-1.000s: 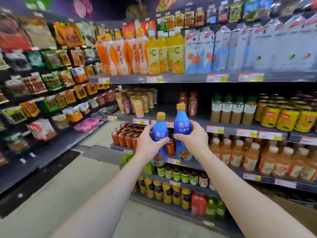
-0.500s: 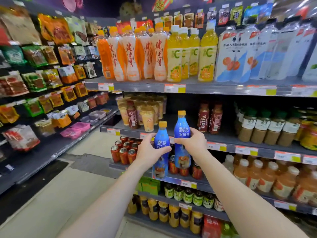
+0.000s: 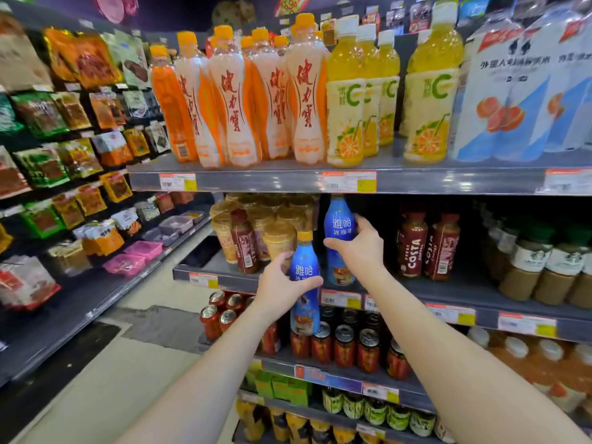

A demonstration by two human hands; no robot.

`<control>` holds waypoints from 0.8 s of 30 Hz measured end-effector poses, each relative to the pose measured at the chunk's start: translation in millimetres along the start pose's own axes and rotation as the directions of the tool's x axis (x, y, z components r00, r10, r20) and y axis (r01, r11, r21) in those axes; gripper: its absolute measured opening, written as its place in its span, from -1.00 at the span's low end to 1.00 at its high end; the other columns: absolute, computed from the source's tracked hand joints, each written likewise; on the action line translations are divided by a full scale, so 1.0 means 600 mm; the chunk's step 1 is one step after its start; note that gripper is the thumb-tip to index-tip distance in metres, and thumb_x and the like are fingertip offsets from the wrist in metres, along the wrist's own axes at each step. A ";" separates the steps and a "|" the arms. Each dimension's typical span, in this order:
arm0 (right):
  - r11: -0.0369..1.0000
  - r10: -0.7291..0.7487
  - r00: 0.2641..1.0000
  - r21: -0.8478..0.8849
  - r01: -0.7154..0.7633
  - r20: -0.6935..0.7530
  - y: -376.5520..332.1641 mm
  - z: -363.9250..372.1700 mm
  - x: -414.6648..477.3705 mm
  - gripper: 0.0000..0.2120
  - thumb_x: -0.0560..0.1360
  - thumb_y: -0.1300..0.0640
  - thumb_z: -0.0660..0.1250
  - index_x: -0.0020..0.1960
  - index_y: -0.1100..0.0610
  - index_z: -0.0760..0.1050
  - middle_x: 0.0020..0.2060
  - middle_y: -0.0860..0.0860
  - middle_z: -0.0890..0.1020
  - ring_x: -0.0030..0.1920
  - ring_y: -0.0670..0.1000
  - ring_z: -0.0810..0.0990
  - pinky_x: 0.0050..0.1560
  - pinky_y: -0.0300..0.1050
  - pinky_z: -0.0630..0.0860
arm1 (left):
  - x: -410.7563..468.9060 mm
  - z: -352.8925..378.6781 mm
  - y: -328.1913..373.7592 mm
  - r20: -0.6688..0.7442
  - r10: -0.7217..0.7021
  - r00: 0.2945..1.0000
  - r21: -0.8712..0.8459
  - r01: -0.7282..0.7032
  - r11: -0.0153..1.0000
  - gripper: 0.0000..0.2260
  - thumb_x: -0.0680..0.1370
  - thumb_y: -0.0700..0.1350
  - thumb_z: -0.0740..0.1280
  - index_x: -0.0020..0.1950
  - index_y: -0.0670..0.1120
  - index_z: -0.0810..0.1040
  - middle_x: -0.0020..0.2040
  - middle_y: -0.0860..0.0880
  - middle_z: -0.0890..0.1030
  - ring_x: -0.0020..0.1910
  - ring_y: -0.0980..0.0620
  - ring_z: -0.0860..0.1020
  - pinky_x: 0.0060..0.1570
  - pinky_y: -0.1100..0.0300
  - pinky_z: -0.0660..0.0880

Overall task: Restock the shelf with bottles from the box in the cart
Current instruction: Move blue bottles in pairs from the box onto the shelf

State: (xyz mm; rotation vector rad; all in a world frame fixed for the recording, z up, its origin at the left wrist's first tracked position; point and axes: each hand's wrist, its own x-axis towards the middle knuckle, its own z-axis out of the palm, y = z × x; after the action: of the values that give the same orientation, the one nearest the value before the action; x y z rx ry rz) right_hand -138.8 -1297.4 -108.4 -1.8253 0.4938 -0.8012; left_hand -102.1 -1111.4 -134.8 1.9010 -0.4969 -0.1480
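Compared with a moment ago, I am reaching further in. My right hand [image 3: 358, 248] is carrying the first blue plastic bottle [image 3: 338, 224], with white letters on its label, into the middle level of the grey metal shelf [image 3: 448, 290]; earlier both bottles were side by side in front of it. My fingers and thumb are wrapping around this bottle's middle. It is standing upright between the beige coffee cups [image 3: 278, 238] and the two dark red Costa bottles [image 3: 413, 248]. Whether its base is touching the shelf, I cannot tell. My left hand [image 3: 282, 283] is gripping the second blue plastic bottle [image 3: 304, 270], yellow-capped, lower and just to the left, in front of the shelf edge, above the red metal cans [image 3: 344, 347].
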 end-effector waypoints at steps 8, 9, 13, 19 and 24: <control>0.999 0.029 0.996 -0.018 -0.031 -0.088 0.051 0.063 0.027 -0.23 0.31 0.10 0.63 0.43 0.05 0.38 0.24 0.00 0.61 0.17 -0.02 0.60 0.10 -0.20 0.49 | 0.066 -0.019 -0.023 0.078 0.077 0.994 0.032 -0.080 0.996 -0.40 0.32 0.03 0.68 0.28 0.12 0.52 0.04 0.14 0.65 -0.02 0.20 0.65 -0.09 0.32 0.59; 0.999 0.031 0.994 -0.010 -0.032 -0.106 0.057 0.069 0.028 -0.24 0.32 0.10 0.63 0.44 0.06 0.38 0.24 0.01 0.61 0.16 -0.02 0.59 0.09 -0.21 0.47 | 0.074 -0.021 -0.027 0.089 0.085 0.992 0.032 -0.088 0.996 -0.40 0.31 0.04 0.68 0.29 0.10 0.53 0.05 0.14 0.65 0.00 0.20 0.65 -0.06 0.30 0.59; 1.000 0.024 0.992 -0.010 -0.025 -0.122 0.071 0.085 0.044 -0.22 0.33 0.09 0.61 0.46 0.09 0.35 0.24 0.03 0.61 0.18 0.01 0.60 0.12 -0.19 0.47 | 0.103 -0.029 -0.044 0.121 0.103 0.987 0.036 -0.108 0.994 -0.29 0.26 0.12 0.68 0.35 0.06 0.52 0.11 0.13 0.65 0.07 0.19 0.64 0.07 0.17 0.63; 0.998 0.063 0.996 0.019 -0.062 -0.064 0.099 0.091 0.057 -0.26 0.32 0.08 0.62 0.43 0.04 0.38 0.22 -0.03 0.62 0.15 -0.05 0.61 0.22 -0.04 0.56 | 0.133 -0.037 -0.054 0.179 0.140 0.974 0.023 -0.147 0.989 -0.31 0.25 0.14 0.69 0.32 0.05 0.56 0.12 0.15 0.67 0.09 0.23 0.63 0.12 0.10 0.63; 0.999 0.049 0.992 0.028 -0.046 -0.117 0.123 0.110 0.063 -0.19 0.29 0.04 0.62 0.46 -0.01 0.37 0.20 -0.07 0.64 0.14 -0.11 0.63 0.23 -0.01 0.57 | 0.127 -0.034 -0.061 0.235 0.156 0.959 0.014 -0.164 0.986 -0.42 0.31 0.02 0.69 0.26 0.07 0.55 0.05 0.21 0.65 -0.04 0.42 0.59 -0.13 0.49 0.51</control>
State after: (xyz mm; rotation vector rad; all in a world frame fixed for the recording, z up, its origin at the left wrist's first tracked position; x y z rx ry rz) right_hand -62.4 -1307.7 -181.6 -1.7433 0.5981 -0.8819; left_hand -16.7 -1113.7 -150.5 1.8766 -0.8145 -0.2593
